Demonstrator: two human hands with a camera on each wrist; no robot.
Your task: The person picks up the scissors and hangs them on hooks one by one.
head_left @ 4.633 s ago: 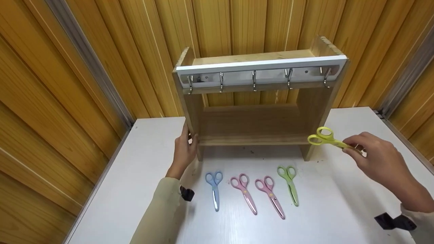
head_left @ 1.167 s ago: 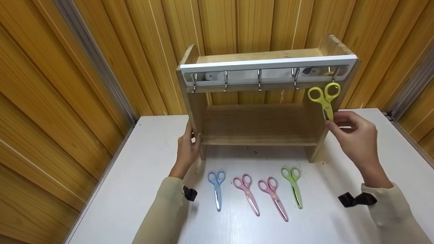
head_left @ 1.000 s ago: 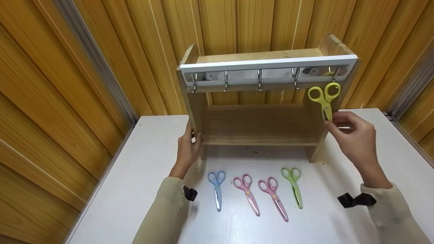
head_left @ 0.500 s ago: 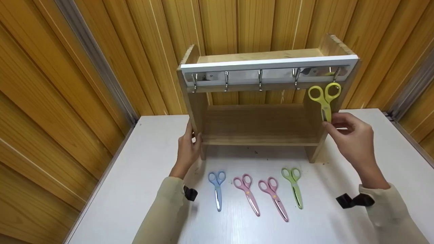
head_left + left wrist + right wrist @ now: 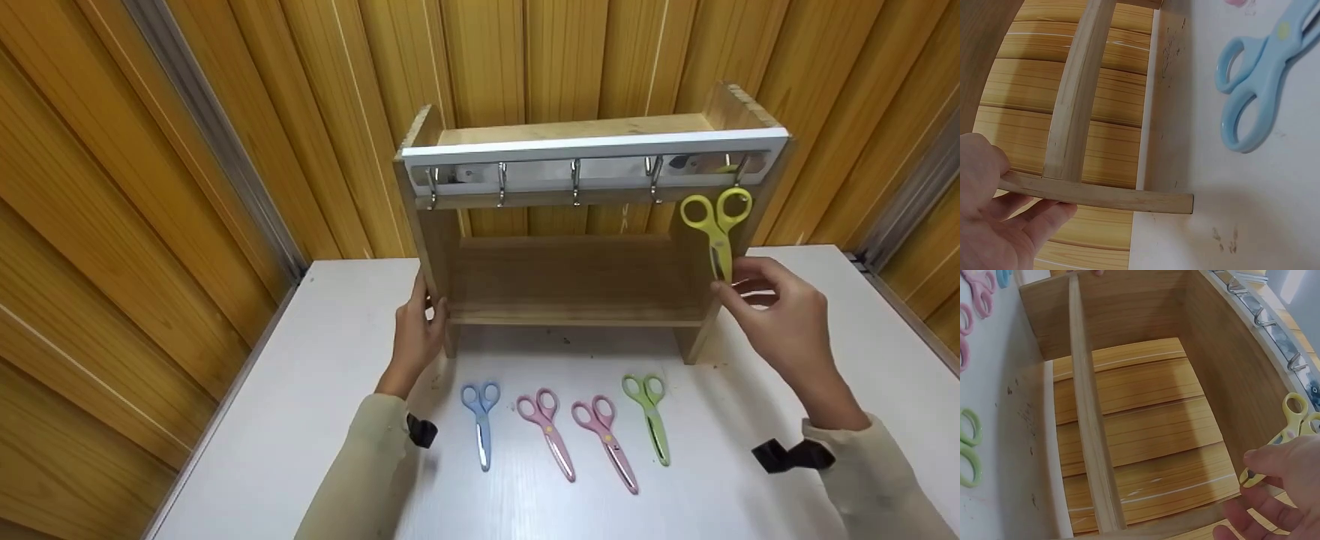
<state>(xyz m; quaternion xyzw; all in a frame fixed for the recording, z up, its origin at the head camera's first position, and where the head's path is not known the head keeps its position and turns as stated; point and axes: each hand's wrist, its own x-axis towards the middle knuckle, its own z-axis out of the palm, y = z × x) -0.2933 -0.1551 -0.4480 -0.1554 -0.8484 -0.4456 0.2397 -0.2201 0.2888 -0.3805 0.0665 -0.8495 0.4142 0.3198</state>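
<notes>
My right hand pinches the yellow scissors by their blades, handle loops up, in front of the shelf's right side. Their right loop lies right at the lower end of the rightmost metal hook. The right wrist view shows thumb and fingers on the blade end of these scissors. My left hand grips the left side panel of the wooden shelf, thumb in front, fingers behind. On the white table in front lie blue scissors, two pairs of pink scissors and green scissors.
A white rail with several hooks runs along the shelf's upper front; the other hooks bear nothing. The shelf stands on the white table, close to the wood-panelled wall. Small dark specks dot the tabletop under the shelf.
Since the earliest frame, my right hand has brought the yellow scissors up and left to the rightmost hook, turning the loops upward. Over the last second they barely move. My left hand keeps its grip.
</notes>
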